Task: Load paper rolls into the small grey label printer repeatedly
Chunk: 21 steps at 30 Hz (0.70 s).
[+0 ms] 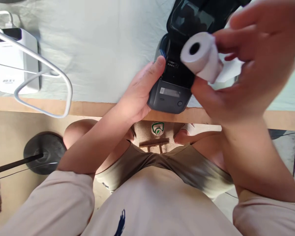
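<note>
The right hand (238, 75), at the upper right of the frame, grasps a white paper roll (200, 55); its fingers (232, 41) press on the roll from above and the thumb supports it from below. The roll's dark core faces the camera, and a loose tail of white paper trails toward the right behind it. The roll is held in the air just in front of a dark grey label printer (173, 85), whose lid stands open at the top centre of the frame.

The left hand (140, 93), at centre frame, is closed on the printer's left side, with the thumb lying along its upper edge. The printer sits at the near edge of the table (100, 49), which is covered by a pale cloth.

At the upper left of the frame a white power bank (13, 62) lies on the table with a white cable attached, and a white wire hanger (43, 70) lies across it, overhanging the edge. Below the table edge, at lower left, a black round stand base (45, 150) rests on the floor.
</note>
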{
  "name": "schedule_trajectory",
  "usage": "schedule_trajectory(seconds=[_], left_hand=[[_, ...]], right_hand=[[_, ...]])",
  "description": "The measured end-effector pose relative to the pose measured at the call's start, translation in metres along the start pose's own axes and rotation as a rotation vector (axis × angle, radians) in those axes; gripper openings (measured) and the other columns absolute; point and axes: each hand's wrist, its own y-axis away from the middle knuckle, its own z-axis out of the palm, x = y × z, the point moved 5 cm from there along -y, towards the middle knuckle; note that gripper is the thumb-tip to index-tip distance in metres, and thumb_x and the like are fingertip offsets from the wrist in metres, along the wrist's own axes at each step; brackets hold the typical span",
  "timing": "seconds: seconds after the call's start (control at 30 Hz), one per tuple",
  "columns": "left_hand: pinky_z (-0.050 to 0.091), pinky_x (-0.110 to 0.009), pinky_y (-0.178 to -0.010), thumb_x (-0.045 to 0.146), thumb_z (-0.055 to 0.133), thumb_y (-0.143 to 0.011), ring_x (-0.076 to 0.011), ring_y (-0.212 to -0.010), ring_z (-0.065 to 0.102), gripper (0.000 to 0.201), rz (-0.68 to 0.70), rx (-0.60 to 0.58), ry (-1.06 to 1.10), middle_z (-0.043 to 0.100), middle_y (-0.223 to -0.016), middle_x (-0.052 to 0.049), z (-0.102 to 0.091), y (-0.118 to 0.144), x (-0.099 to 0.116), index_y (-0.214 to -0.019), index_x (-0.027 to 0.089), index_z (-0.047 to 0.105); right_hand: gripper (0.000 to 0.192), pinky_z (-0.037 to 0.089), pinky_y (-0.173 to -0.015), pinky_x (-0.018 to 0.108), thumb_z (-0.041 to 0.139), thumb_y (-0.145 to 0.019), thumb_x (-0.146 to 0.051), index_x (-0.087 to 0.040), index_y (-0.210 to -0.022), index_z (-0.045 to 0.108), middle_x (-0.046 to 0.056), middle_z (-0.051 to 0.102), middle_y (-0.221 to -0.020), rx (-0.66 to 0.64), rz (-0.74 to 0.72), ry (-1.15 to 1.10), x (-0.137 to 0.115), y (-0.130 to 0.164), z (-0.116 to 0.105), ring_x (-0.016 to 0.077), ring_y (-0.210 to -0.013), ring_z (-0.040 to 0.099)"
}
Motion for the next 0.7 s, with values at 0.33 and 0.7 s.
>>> schedule_trajectory(seconds=[0.33,0.7], left_hand=[[0.062,-0.021,-0.074,0.04,0.067,-0.116,-0.0147,-0.08,0.079,0.03,-0.014,0.061,-0.069,0.076,-0.091,-0.003,-0.007,0.004,0.0,-0.105,0.015,0.081],[0.062,-0.022,-0.076,0.044,0.079,-0.11,-0.016,-0.086,0.079,0.029,-0.045,-0.033,0.04,0.079,-0.091,-0.003,-0.009,0.001,0.002,-0.096,0.018,0.081]], right_hand=[[0.048,0.06,-0.096,0.05,0.069,-0.079,-0.025,-0.031,-0.126,0.066,0.006,0.072,-0.127,-0.062,0.011,0.274,-0.027,-0.006,-0.012,0.0283,-0.112,0.075],[0.017,0.053,-0.092,0.045,0.054,-0.103,-0.03,-0.027,-0.095,0.069,0.005,0.068,-0.088,0.093,-0.253,0.171,-0.029,0.007,-0.011,0.0251,-0.099,0.073]])
